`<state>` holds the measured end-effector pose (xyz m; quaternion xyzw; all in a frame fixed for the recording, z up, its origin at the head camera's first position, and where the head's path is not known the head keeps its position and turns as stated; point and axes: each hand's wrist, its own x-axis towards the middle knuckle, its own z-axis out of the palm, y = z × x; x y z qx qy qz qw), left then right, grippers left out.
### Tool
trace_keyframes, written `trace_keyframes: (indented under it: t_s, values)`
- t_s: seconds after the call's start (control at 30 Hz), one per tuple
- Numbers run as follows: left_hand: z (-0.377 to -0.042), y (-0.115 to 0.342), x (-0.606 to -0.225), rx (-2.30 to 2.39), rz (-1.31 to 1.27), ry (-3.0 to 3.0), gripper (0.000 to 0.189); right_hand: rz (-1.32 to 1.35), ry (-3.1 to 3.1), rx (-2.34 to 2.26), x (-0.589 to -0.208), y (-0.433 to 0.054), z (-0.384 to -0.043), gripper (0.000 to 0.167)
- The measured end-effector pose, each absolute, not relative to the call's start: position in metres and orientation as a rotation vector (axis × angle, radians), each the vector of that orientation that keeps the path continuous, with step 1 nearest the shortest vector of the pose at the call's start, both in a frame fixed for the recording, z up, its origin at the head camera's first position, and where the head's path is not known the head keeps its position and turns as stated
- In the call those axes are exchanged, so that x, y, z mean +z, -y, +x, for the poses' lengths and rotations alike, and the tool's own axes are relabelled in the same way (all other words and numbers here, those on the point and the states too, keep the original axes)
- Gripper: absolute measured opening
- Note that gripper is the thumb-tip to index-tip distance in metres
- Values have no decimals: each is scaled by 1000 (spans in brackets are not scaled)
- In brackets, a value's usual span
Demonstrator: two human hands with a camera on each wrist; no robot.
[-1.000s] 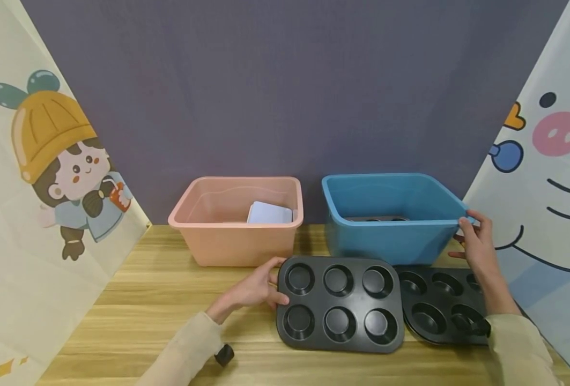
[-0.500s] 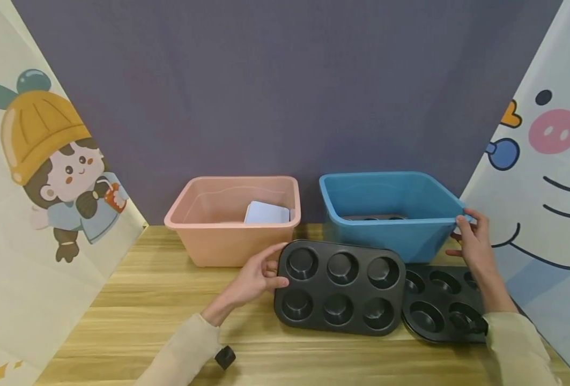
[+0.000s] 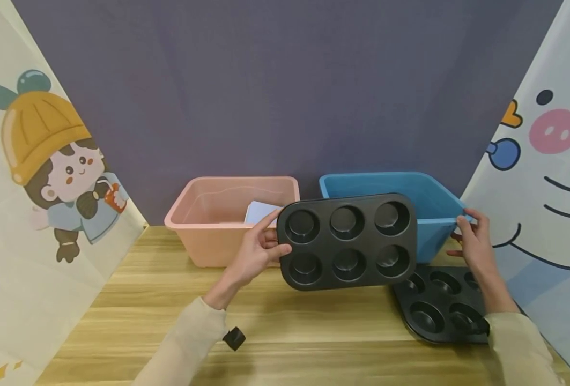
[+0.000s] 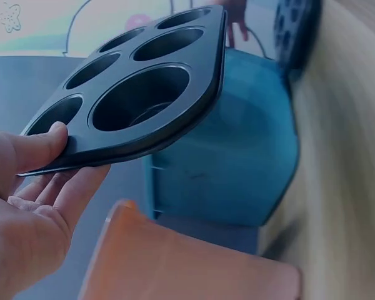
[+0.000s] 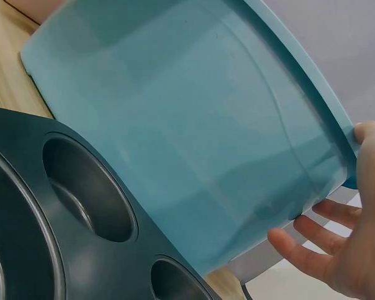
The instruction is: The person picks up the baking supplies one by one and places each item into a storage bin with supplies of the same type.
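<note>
My left hand (image 3: 256, 249) grips the left edge of a black six-cup muffin pan (image 3: 324, 240), thumb on top and fingers beneath, as the left wrist view shows. The pan is up off the table, tilted with its cups facing me, and overlaps the front of the blue bin (image 3: 441, 228) in the head view. At that bin's front right corner, my right hand (image 3: 480, 246) pinches the rim; its lower fingers spread beside the wall in the right wrist view (image 5: 344, 244). More black muffin pans (image 3: 436, 297) lie stacked on the table near my right forearm.
Left of the blue bin stands a pink bin (image 3: 227, 241) holding a pale, flat-sided object (image 3: 260, 212). Both bins back onto a dark grey panel (image 3: 285, 96). Printed side panels (image 3: 545, 214) flank the wooden table (image 3: 313, 332).
My left hand has raised the muffin pan off the table, up and towards the blue bin, tipping it more upright. The right hand keeps its place on the blue bin's rim.
</note>
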<state>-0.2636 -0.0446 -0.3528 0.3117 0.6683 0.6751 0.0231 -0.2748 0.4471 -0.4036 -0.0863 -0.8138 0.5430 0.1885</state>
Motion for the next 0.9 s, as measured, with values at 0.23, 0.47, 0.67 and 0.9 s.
trace_keyframes:
  t_s: [0.23, 0.47, 0.67, 0.9]
  values:
    - [-271, 37, -332, 2135, 1020, -2084, 80, -223, 2296, 1526, -403, -449, -276, 57]
    - [-277, 29, -322, 2237, 950, -2093, 81, -227, 2303, 1523, -403, -449, -273, 57]
    - [-289, 17, -312, 2321, 946, -2098, 80, -226, 2288, 1535, -403, -448, -273, 57]
    - [-296, 2, -307, 2403, 1026, -2049, 78, -197, 2295, 1519, -406, -447, -271, 59]
